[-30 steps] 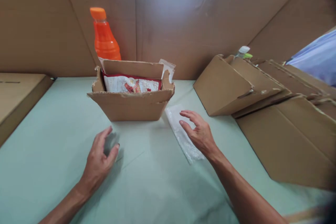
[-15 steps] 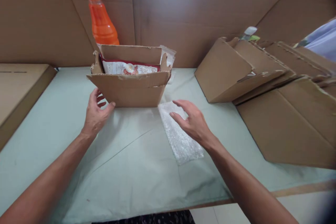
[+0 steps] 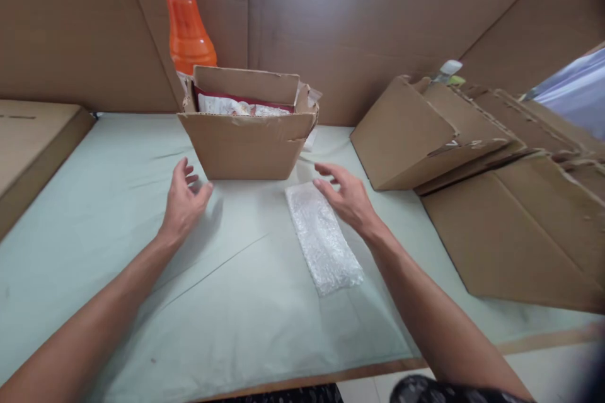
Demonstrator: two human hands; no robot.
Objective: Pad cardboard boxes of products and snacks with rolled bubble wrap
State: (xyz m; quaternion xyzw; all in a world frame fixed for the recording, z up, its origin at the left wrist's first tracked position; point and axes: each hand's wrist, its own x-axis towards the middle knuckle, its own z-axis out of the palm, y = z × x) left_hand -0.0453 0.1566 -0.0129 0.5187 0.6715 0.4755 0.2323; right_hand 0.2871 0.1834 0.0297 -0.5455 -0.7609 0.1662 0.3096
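An open cardboard box stands at the back of the cloth-covered table, with a red and white packet showing inside it. My left hand is just in front of the box's left side, fingers apart and holding nothing. On the other side, my right hand is open too, beside the upper end of a flat piece of bubble wrap that lies on the table. Whether my right fingers touch the wrap I cannot tell.
Behind the box rises an orange bottle. Cardboard boxes lean together on the right, with a white-capped bottle behind them. A flat carton lies at the left. Cardboard panels wall the back.
The box now sits farther back, with a gap between it and my left hand. My right hand has shifted slightly away from over the bubble wrap. The view has also moved a little.
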